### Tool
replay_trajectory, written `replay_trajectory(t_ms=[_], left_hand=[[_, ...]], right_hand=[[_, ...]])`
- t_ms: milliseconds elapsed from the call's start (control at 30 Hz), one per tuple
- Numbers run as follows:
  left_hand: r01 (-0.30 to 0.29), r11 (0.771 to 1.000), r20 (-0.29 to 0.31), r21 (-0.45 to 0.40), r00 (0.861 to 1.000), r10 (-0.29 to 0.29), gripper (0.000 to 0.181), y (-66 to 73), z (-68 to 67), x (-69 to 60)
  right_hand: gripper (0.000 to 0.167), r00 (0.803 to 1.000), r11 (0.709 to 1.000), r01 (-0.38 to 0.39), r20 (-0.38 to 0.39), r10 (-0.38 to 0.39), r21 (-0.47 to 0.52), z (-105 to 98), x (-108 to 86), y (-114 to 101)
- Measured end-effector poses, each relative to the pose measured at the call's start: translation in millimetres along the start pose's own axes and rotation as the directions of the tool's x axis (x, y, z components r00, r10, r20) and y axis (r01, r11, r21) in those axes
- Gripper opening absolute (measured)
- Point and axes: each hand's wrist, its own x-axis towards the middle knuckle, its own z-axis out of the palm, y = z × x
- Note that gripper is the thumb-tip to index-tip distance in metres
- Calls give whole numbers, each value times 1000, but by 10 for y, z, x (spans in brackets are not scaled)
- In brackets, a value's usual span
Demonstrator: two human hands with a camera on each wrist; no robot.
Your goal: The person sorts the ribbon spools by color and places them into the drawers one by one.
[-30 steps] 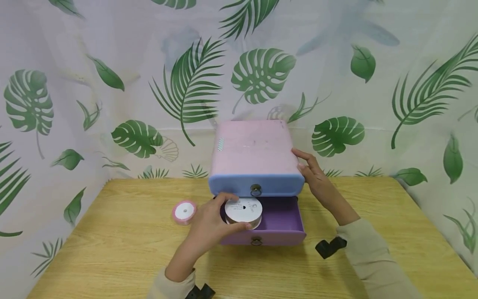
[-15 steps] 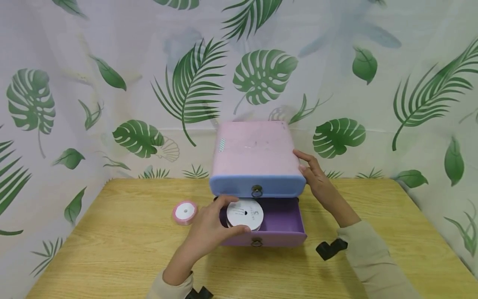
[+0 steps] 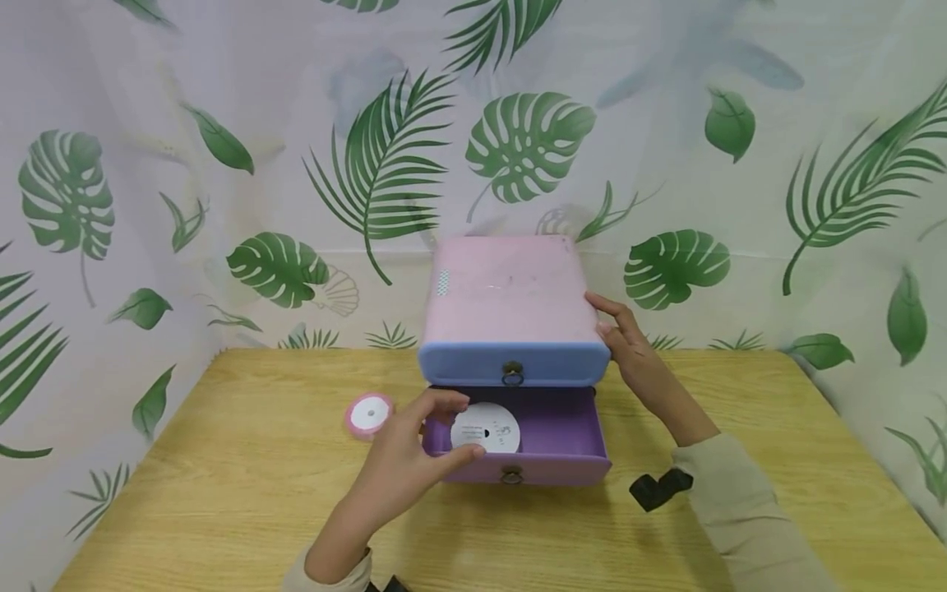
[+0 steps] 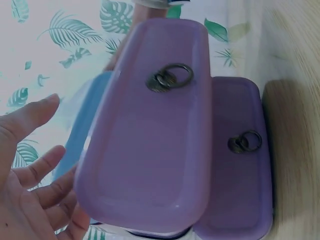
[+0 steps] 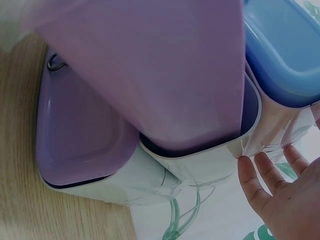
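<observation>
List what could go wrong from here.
The left hand reaches over the open drawer, so sliding it shut now might pinch the hand. The pink-rimmed spool sits close beside that hand and could get knocked. The white-faced spool inside might slide if the drawer is jerked.

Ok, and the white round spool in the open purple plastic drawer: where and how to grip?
Probably pinch the spool by its outer rim, from above and the front. It lies flat, low in the drawer, and the blue rounded drawer front sits above the back. Space on its right should give fingers room.
</observation>
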Motion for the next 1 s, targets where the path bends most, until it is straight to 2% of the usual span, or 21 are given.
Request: replay_trajectory(t_ms=[167,333,400,533,667,800,1000], left_hand=[[-38,993,45,-111,998,43,43,57,-19,-90],[-52,986,161,-160,984,78,34,71,20,-177],[-42,989,218,-142,973,72,30,72,42,-200],[-2,997,305,-75,952,24,28,76,62,-224],[-14,1000,373,14,928,7,35,43,71,-245],[-32,998,415,61,910,4,41,2,81,-278],[-32,997,465,75,885,-7,47,-43,106,-296]], right_hand=[[49,1000,1000,10,-1,-10,6,1,18,-12],[47,1000,1000,27,-11,-27,3,-10,15,-30],[47,999,999,32,-18,-32,0,-21,11,-37],[47,999,1000,26,-19,-26,-4,-38,10,-45],[49,1000,1000,-6,-13,6,-18,-36,16,-36],[50,1000,1000,-12,-9,12,-23,-19,12,-26],[50,1000,1000,-23,-17,23,-6,9,-5,-22]])
